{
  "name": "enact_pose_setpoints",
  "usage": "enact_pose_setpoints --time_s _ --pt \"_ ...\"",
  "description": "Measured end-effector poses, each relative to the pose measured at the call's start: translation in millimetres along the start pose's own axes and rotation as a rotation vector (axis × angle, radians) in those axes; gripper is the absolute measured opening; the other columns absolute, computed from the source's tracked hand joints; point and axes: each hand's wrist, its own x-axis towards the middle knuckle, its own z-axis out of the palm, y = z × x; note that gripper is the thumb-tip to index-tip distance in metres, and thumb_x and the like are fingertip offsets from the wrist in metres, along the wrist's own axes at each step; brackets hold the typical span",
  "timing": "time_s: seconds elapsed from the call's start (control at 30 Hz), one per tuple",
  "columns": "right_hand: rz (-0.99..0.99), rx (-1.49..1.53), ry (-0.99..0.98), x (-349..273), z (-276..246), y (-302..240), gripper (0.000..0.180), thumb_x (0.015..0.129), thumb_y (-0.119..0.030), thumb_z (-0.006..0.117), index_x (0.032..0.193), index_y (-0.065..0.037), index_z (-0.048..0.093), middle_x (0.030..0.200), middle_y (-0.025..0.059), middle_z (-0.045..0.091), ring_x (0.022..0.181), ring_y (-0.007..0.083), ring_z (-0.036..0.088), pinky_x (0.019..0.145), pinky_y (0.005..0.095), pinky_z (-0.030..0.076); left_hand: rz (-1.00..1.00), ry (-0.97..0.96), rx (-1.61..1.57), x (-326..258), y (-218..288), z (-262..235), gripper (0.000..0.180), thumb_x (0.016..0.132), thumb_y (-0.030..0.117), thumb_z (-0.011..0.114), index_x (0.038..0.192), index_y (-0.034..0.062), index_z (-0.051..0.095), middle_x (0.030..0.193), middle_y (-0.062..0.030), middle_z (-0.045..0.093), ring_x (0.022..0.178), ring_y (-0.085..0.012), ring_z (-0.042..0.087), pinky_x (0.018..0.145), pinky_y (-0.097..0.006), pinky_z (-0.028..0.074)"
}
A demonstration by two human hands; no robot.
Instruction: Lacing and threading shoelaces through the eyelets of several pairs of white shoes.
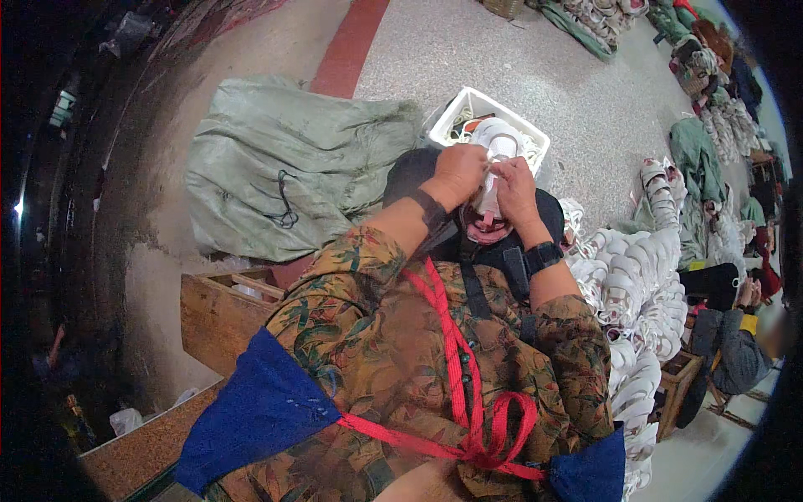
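White shoe [499,140] is grasped by both hands [462,171] near a bin [511,114] holding laces [526,141].

We can read no words, numbers or signs anywhere here. Any lettering on the white shoe [497,134] before us is too small to make out, and so it is with the piled white shoes [627,276] to the right. The white box [537,134] on the far side and the grey-green sack [293,159] to the left show us nothing legible.
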Motion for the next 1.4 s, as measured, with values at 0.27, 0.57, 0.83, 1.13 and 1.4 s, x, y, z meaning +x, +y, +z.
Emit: enact_pose_setpoints --time_s 0.27,0.57,0.83,1.13,1.4 --pt "0.006 -0.236 0.029 5 4 -12 0.011 0.072 -0.008 0.057 0.080 -0.007 0.064 0.083 0.0139 0.056 0.083 0.0325 0.054 0.070 0.0433 0.044 0.095 -0.228 0.270 -7 25 -18 0.015 0.071 0.016 0.059 0.076 0.0048 0.067 0.075 -0.0187 0.064 0.074 -0.0341 0.064 0.068 -0.042 0.052" --pt "-0.125 -0.410 -0.041 10 4 -22 0.009 0.070 -0.016 0.062 0.072 -0.007 0.062 0.076 0.0129 0.057 0.079 0.0288 0.054 0.065 0.0422 0.043 -0.137 -0.163 -0.525 -4 -24 -1 0.019 0.067 0.009 0.063 0.083 -0.0004 0.068 0.076 -0.0150 0.067 0.067 -0.0205 0.064 0.062 -0.033 0.050" --pt "-0.306 -0.372 -0.108 19 -9 -24 0.007 0.063 -0.002 0.057 0.070 -0.004 0.059 0.076 0.0149 0.052 0.072 0.0321 0.054 0.063 0.0415 0.044 -0.197 -0.282 -0.595 -1 -22 -8 0.009 0.072 0.005 0.063 0.078 -0.0014 0.065 0.069 -0.0050 0.064 0.064 -0.0093 0.056 0.059 -0.027 0.047" --pt "0.037 -0.266 0.339 -11 -126 26 0.006 0.072 0.001 0.054 0.069 -0.004 0.054 0.074 0.0103 0.054 0.066 0.0248 0.053 0.061 0.0327 0.043 -0.094 -0.162 -0.518 0 9 -8 0.008 0.072 0.006 0.065 0.074 -0.0004 0.060 0.070 -0.0036 0.061 0.063 -0.0085 0.054 0.057 -0.025 0.045" --pt "0.262 1.380 -0.015 -21 -95 8 0.016 0.089 -0.016 0.054 0.079 -0.004 0.052 0.092 0.0143 0.064 0.071 0.0106 0.053 0.068 0.0225 0.043 0.054 -0.385 0.049 13 52 -8 0.015 0.073 0.020 0.065 0.081 0.0081 0.069 0.077 -0.0154 0.063 0.070 -0.0325 0.062 0.065 -0.039 0.049"
